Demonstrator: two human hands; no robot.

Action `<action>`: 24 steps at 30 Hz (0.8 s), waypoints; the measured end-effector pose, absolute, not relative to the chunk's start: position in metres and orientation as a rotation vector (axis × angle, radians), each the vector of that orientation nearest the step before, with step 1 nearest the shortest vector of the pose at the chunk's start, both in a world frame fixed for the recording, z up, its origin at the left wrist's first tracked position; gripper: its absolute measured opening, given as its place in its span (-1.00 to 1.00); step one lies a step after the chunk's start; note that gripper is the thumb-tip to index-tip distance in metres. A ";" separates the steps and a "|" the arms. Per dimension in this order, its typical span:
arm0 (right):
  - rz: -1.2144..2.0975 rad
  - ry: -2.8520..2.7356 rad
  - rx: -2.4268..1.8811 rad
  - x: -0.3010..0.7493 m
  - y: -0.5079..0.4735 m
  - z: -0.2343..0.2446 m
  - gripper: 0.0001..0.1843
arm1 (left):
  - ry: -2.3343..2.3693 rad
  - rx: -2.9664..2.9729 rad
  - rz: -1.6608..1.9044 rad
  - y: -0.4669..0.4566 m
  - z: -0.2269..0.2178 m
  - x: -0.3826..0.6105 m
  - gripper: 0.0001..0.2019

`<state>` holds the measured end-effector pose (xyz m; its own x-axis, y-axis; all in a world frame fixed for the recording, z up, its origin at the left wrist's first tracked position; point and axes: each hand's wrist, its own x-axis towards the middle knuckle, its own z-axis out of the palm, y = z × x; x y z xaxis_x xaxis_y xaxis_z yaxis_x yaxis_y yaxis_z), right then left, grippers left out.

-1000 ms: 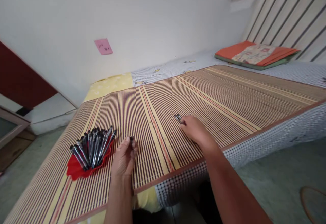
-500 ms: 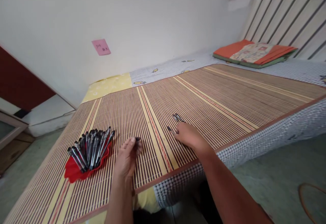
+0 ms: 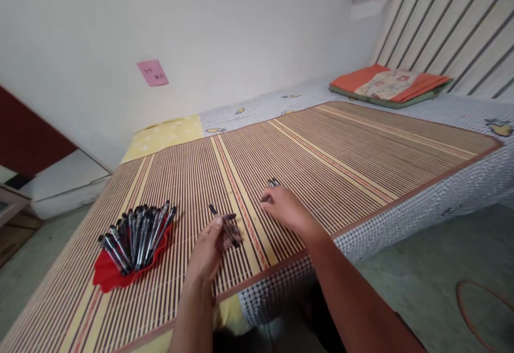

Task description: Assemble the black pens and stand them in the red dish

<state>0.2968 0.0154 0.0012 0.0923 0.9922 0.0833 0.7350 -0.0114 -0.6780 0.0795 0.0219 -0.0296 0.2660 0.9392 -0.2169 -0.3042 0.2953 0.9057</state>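
Observation:
My left hand (image 3: 209,243) is closed on a slim black pen (image 3: 225,228), which slants across the fingers with its dark end pointing up and left. A short dark piece also sticks out past the thumb; whether it is a cap or a fingertip I cannot make out. My right hand (image 3: 286,209) is over the mat with its fingers curled, and what is inside them is hidden. Just beyond its knuckles show the dark ends of two pens (image 3: 273,181). To the left, several black-and-clear pens (image 3: 140,235) stand fanned in a red scalloped dish (image 3: 105,278).
A striped bamboo mat (image 3: 321,181) covers the bed, over a checked sheet (image 3: 401,224). Folded orange-and-green cloth (image 3: 387,85) lies at the far right by a slatted headboard (image 3: 445,26). On the wall is a pink note (image 3: 152,73).
A pen now lies across my left hand, where only a short dark tip showed before. The pen near my right fingertips is gone from there, and that hand has curled. The view has shifted slightly.

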 end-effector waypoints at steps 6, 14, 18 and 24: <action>0.345 -1.682 -2.338 0.357 0.013 -0.005 -0.82 | 0.913 0.865 1.088 0.025 -0.027 0.078 -0.55; 0.385 -1.744 -2.396 0.342 0.017 -0.014 -0.77 | 0.916 0.859 1.111 0.025 -0.028 0.077 -0.55; 0.505 -1.831 -2.201 0.341 0.017 -0.011 -0.82 | 0.913 0.867 1.117 0.025 -0.027 0.078 -0.56; 0.345 -1.710 -2.354 0.340 0.016 -0.005 -0.79 | 0.925 0.872 1.118 0.025 -0.029 0.079 -0.54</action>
